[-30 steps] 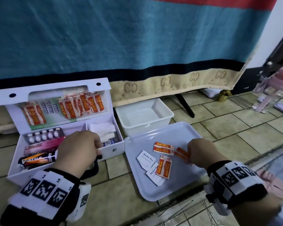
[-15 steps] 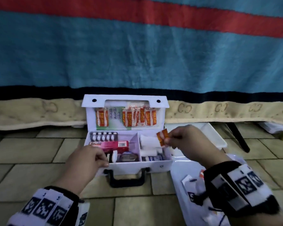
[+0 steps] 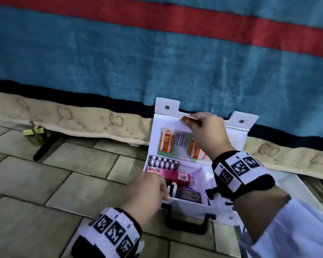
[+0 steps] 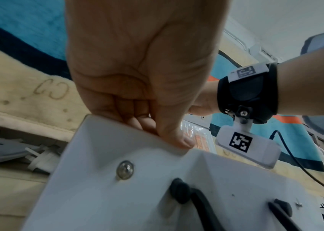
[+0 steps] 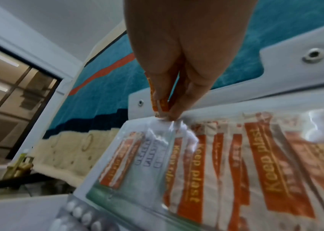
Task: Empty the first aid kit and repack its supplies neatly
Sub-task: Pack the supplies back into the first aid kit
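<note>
The white first aid kit (image 3: 186,206) stands open on the tiled floor, its lid (image 3: 237,134) upright against a blanket. My right hand (image 3: 205,130) pinches an orange plaster packet (image 3: 189,119) at the top edge of the lid's clear pocket (image 5: 178,156), which holds several orange plasters (image 5: 271,165). My left hand (image 3: 147,189) grips the kit's front wall (image 4: 157,179), thumb outside and fingers inside. In the base lie a blister strip of pills (image 3: 163,162), a pink Bacidin box (image 3: 168,175) and a dark packet (image 3: 189,195).
A striped blue and red blanket (image 3: 157,53) hangs behind the kit. A white tray's edge (image 3: 295,185) shows at the right behind my right wrist. A brass padlock (image 3: 34,131) and a black leg (image 3: 47,148) lie at the left. Bare tiles (image 3: 45,183) spread to the left.
My right hand carried a plaster from the tray up to the top of the lid pocket. My left hand stayed on the kit's front wall. The view swung left.
</note>
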